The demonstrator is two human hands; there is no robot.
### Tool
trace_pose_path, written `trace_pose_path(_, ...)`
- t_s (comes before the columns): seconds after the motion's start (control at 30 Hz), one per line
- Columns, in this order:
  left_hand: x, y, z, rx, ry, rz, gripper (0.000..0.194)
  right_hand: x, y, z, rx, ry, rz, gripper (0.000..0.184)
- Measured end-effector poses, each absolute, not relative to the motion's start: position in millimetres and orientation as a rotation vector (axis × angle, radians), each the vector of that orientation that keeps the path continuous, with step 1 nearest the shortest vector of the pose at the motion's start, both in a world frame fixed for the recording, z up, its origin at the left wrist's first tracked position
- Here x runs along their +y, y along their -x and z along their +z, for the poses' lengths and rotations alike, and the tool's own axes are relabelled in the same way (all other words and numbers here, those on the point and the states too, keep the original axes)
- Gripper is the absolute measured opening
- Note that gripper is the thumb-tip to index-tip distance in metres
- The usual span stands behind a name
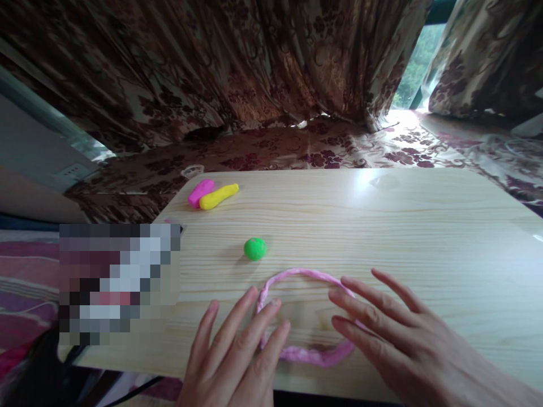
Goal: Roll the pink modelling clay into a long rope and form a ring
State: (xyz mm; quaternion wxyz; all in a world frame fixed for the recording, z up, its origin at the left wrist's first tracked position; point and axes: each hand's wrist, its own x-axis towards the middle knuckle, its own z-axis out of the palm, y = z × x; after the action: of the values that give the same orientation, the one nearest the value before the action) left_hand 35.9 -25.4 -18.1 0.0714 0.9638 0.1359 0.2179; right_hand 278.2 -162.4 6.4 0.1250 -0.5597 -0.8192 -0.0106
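Observation:
A ring of pale pink modelling clay (311,272), rolled into a rope and thicker along its near side, lies on the wooden table. My left hand (237,350) is over the ring's left side with its fingers spread. On the opposite side, my right hand (386,325) reaches across the ring's right edge, fingers stretched out and apart. Both hands cover parts of the rope, and whether the fingertips press on it I cannot tell. Just beyond the ring sits a green clay ball (255,249).
At the table's far left corner, a yellow clay roll (218,196) leans against a magenta clay piece (201,193). A blurred-out patch (123,282) hides something at the left edge. Behind the table (424,226) are a patterned cloth ledge (271,150) and curtains (237,62).

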Motion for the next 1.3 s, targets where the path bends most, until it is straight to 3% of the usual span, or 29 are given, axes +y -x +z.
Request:
trace_pose_path(0.2, -1, -52, 12, 0.124, -3.027, 0.329, 0.03, -149, -287, 13, -2.376, 1.611, 0.141, 0.021)
trace_pose_path(0.37, -2, -64, 21, 0.133, -2.902, 0.267, 0.025, -154, -286, 9, -2.321, 1.645, 0.144, 0.02)
trace_pose_path(0.77, 9, -92, 43, 0.133, -2.977, 0.349, 0.032, -165, -274, 26, -2.189, 1.631, -0.203, 0.02)
trace_pose_path(0.87, 9, -87, 31, 0.163, -2.985, 0.288, 0.032, -167, -270, 21, -2.21, 1.664, -0.204, 0.021)
trace_pose_path(1.03, -11, -66, 2, 0.09, -2.957, 0.518, 0.048, -181, -275, 7, -2.277, 1.632, -0.287, 0.025)
trace_pose_path(1.2, -29, -59, -21, 0.047, -2.94, 0.449, 0.063, -188, -268, -13, -2.398, 1.65, -0.337, 0.041)
trace_pose_path(1.3, -27, -55, -27, 0.013, -2.92, 0.478, 0.054, -185, -262, -17, -2.486, 1.643, -0.376, 0.043)
